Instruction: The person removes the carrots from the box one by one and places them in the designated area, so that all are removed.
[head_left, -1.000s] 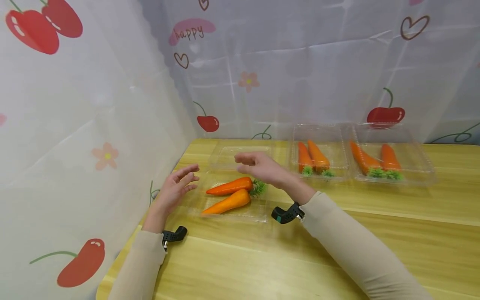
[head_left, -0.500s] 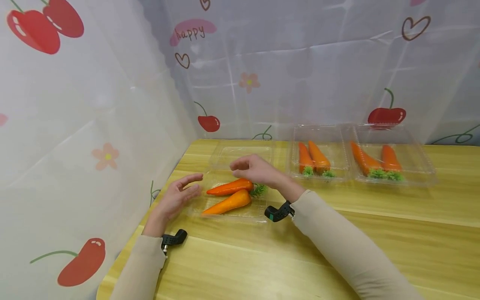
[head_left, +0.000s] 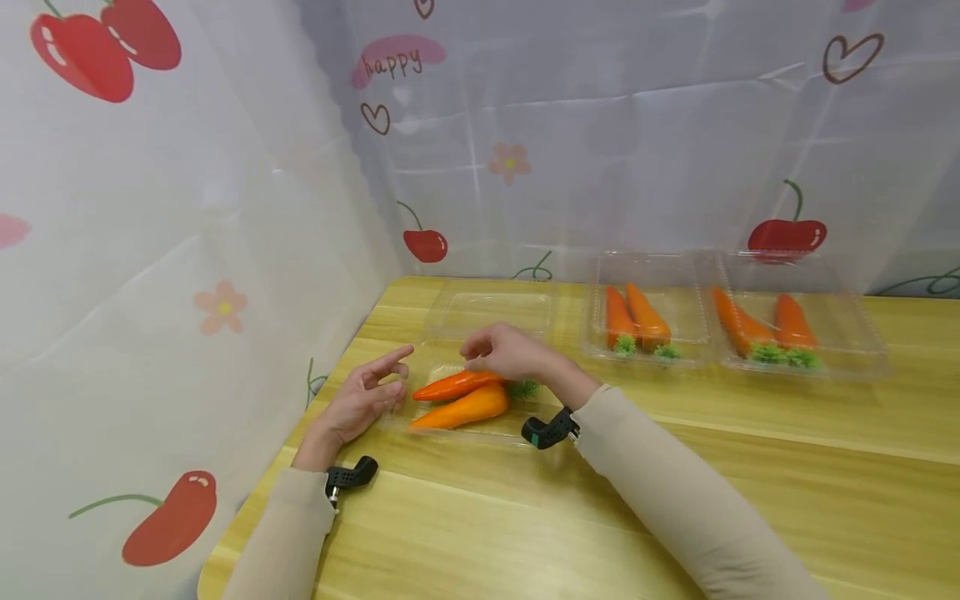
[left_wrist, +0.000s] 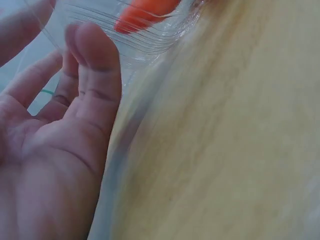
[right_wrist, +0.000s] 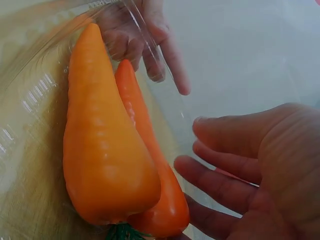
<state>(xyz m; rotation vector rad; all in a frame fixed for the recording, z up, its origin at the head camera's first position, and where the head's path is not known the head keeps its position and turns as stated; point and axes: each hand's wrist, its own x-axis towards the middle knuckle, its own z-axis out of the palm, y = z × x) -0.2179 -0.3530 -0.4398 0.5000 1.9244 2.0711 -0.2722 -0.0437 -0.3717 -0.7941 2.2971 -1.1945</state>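
A clear plastic box (head_left: 491, 435) lies with its lid (head_left: 491, 313) folded back, holding two toy carrots with green tops. The lighter orange carrot (head_left: 467, 407) is nearer the person; the redder carrot (head_left: 453, 387) lies behind it. My left hand (head_left: 358, 407) is at the box's left end, index finger stretched out, thumb close to the ridged wall in the left wrist view. My right hand (head_left: 512, 352) reaches over the far side, just behind the redder carrot. In the right wrist view its loosely bent fingers (right_wrist: 215, 182) come right beside that carrot, with nothing pinched between thumb and fingers.
To the right stand two more clear boxes, one with a pair of carrots (head_left: 648, 321), the other with another pair (head_left: 793, 323). A printed sheet (head_left: 600, 167) hangs behind the wooden table (head_left: 465, 517), and another covers the left side.
The right hand has come down and slightly left toward the redder carrot. The left hand has moved in to the box's left end, its index finger straightening.
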